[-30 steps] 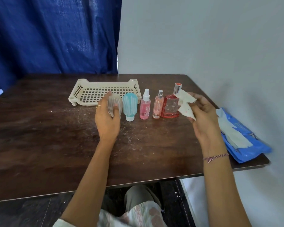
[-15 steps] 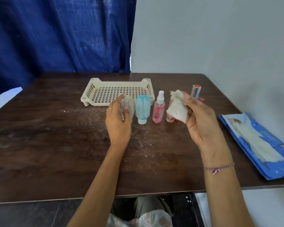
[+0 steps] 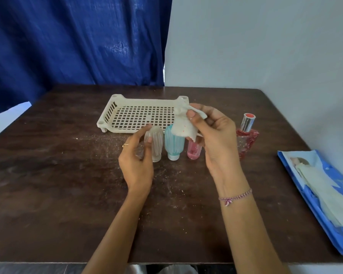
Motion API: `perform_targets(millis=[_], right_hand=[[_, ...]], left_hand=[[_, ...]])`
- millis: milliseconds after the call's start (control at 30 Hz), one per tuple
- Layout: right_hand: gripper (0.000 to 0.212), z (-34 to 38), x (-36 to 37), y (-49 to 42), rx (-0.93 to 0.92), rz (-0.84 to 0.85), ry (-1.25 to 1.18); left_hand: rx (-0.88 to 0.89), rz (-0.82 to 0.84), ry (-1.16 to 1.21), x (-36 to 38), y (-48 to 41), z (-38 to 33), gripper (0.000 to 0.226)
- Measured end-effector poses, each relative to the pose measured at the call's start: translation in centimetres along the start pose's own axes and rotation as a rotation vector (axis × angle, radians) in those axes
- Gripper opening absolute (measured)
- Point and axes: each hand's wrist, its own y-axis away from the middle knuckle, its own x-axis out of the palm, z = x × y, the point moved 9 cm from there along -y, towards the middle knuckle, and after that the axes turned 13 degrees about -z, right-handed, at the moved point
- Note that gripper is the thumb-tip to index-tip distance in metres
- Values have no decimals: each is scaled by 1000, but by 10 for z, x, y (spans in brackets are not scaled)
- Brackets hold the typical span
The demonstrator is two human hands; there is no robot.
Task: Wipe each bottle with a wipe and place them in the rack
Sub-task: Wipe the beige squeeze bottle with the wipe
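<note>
My left hand curls its fingers round a clear ribbed bottle that stands cap-down on the table. Beside it stand a teal ribbed bottle, a pink spray bottle and a red square perfume bottle with a silver cap. My right hand pinches a crumpled white wipe above the teal and pink bottles, hiding the pink bottle's top. The cream perforated rack lies just behind the bottles with nothing in it.
A blue wipes packet with a white wipe pulled out lies at the table's right edge. Pale crumbs speckle the dark wooden table. A blue curtain and a white wall stand behind.
My right hand has carried the wipe left and up, from in front of the perfume bottle to above the teal and pink bottles. My left hand stays on the clear bottle.
</note>
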Motion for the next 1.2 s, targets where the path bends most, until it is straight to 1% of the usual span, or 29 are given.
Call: perform_targets(millis=[133,267,333,367,400,433,533,700,833,1000,1100,1200], right_hand=[[18,6,9,3,-162,-16,59],[21,-3,20,12,-265,-41,225],[13,-6,31,18,-300,-36,268],[13,-6,37,21,-321,-42,304],[19,-6,43,24,-347,-50,347],[21,-6,49,28,-384,-51,394],[17,-3,65,38,-515,-64,511],[25,-6,78,43,-633,-135,707],[32,-9,74,43,-624,-168,805],[24,-10,70,46,-585,-142,750],[19,-11,73,49,-596,-93,743],[16,-16,78,54,-591,-22,729]], left_hand=[[3,4,-26,-2,-1,-1,19],[44,42,-58,-11,-7,-5,20],[73,77,-65,-18,-11,-7,22],[85,92,-68,-22,-12,-7,23],[92,103,-69,-26,-14,-6,24],[93,112,-65,-29,-15,-5,25],[108,140,-21,-36,-17,-4,25],[67,210,21,-32,-19,0,33],[55,266,75,-27,-15,-3,36],[74,299,134,-29,-13,-5,30],[8,311,188,-30,-17,-1,24],[-106,328,277,-31,-24,9,26]])
